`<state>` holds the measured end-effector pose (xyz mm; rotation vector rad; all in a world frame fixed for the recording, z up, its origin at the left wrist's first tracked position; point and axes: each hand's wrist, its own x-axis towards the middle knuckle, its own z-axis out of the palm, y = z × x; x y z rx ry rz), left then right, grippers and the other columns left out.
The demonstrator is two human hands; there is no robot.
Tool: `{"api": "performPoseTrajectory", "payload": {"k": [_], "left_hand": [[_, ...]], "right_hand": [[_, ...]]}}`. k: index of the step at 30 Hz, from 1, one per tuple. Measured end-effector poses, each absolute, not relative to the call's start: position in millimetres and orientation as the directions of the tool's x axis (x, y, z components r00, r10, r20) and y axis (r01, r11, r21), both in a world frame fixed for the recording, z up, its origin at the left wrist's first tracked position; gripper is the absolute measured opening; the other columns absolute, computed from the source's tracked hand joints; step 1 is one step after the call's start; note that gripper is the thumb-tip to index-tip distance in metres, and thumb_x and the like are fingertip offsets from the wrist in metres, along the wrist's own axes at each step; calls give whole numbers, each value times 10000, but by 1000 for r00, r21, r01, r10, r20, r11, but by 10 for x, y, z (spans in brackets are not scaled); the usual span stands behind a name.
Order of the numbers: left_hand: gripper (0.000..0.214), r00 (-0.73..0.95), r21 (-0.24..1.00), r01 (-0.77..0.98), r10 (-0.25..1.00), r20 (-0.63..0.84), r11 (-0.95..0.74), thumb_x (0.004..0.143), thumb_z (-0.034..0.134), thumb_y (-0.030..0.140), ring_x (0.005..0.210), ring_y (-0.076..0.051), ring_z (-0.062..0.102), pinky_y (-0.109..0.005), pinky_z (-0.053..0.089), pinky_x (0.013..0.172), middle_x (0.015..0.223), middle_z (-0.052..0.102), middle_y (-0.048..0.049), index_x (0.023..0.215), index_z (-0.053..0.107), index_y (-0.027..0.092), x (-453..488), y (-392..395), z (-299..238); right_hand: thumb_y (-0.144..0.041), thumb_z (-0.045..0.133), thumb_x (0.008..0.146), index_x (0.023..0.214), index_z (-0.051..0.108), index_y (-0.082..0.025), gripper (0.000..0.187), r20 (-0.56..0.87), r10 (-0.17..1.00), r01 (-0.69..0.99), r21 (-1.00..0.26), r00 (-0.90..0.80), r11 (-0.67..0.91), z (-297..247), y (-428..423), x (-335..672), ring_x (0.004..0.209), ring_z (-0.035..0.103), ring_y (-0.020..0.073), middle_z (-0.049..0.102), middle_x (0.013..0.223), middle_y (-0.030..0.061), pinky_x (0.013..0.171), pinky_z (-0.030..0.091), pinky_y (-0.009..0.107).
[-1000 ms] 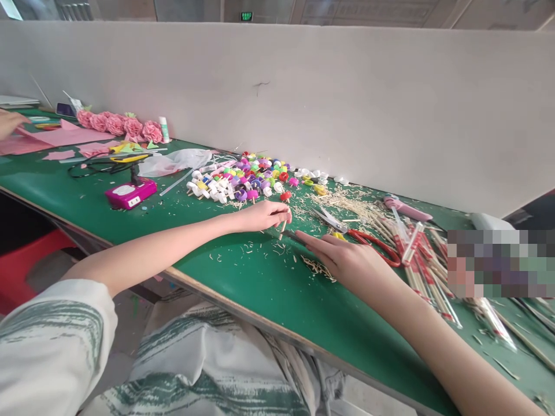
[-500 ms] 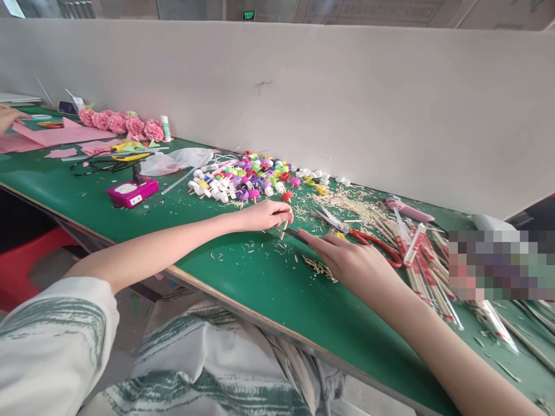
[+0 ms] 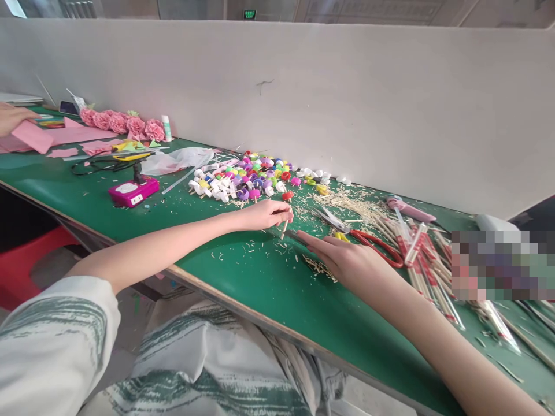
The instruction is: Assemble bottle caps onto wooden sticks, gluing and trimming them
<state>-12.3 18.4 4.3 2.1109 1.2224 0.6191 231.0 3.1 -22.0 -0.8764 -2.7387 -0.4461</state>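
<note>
Between the fingertips of my left hand (image 3: 269,215) a short thin wooden stick (image 3: 283,232) stands nearly upright, its lower end at the tabletop. My right hand (image 3: 342,254) is closed around a dark, narrow blade like a craft knife (image 3: 297,236), mostly hidden by the fingers. The blade's tip is close beside the stick; whether it touches, I cannot tell. Pale wood shavings (image 3: 281,245) lie below both hands. Just behind my left hand sits a heap of small coloured caps (image 3: 255,176), several with short sticks in them.
Red-handled scissors (image 3: 377,242) lie open beyond my right hand, near bundles of wooden sticks (image 3: 427,271). A magenta power box (image 3: 133,192) stands on the left of the green table (image 3: 243,289). Pink paper flowers (image 3: 121,122) line the partition (image 3: 277,86). Another person's hand (image 3: 17,118) holds pink paper.
My hands stay in nearly the same place, with the blade shifting only slightly by the stick. At far left the other person's hand has lifted a piece of pink paper.
</note>
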Motion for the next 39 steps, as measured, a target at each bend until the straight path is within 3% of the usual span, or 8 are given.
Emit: {"api": "performPoseTrajectory", "payload": {"k": [4,10,14,24,39], "left_hand": [[240,463,722,581,882,88,-377,920,434,335,563,-86,414,-241,309,551,726,532,2,891,590,154,-119,181,36],[295,464,731,573,882,83,-370,923,441,413,556,-87,396,-244,294,540,718,526,0,878,581,157,-134,197,27],[297,455,718,590,887,83,-370,938,415,399,547,-78,397,-242,305,555,744,549,-7,887,577,156,-138,205,29],[270,437,714,602,896,79,-357,943,414,356,541,-76,384,-244,299,563,721,545,-3,912,589,153,-128,194,56],[305,450,731,571,887,102,-374,916,449,436,576,-91,409,-246,300,564,711,515,4,858,568,161,-133,209,12]], "right_hand": [[-285,321,979,1395,498,-301,452,268,540,597,225,-798,770,-248,29,2317,486,481,92,644,775,28,448,167,263],[-232,320,964,1411,479,-277,477,334,448,545,307,-829,780,-220,60,2361,464,412,82,585,718,12,444,175,244],[-237,330,962,1407,486,-260,472,356,484,592,331,-800,735,-169,46,2352,457,394,80,575,727,25,431,149,251],[-271,335,973,1405,492,-266,460,324,517,604,297,-792,739,-161,39,2333,463,410,91,588,715,18,427,158,243],[-314,317,984,1405,497,-261,461,284,524,584,195,-803,788,-126,30,2339,502,489,100,641,772,48,442,215,232]]}}
